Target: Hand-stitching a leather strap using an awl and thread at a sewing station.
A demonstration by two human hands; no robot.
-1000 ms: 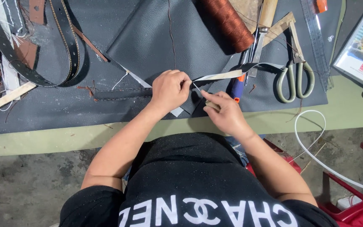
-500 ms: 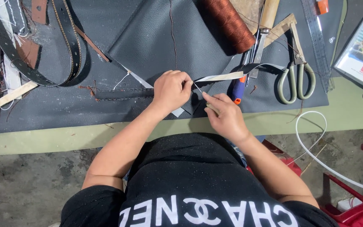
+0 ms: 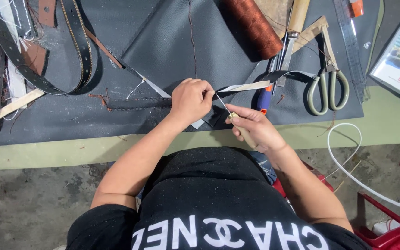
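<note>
My left hand (image 3: 191, 100) pinches a narrow leather strap (image 3: 251, 85), black on one side and pale on the other, which runs off to the right. My right hand (image 3: 251, 128) grips an awl (image 3: 230, 114) by its pale handle, the thin metal point angled up to the strap just beside my left fingers. Both hands hover over a dark grey leather sheet (image 3: 181, 41) spread on the green workbench (image 3: 47, 150). A stitched black strip (image 3: 137, 103) lies flat to the left of my left hand.
A spool of brown thread (image 3: 253, 25), a wooden-handled tool (image 3: 292, 23), green-handled scissors (image 3: 327, 78) and a ruler (image 3: 348, 41) lie at the back right. Black belts (image 3: 77, 41) and leather scraps pile at the left. A white cord (image 3: 353, 171) loops off the bench edge.
My right hand has drawn back towards me and to the right, so more of the awl's metal point shows. My left hand stays pinched on the strap.
</note>
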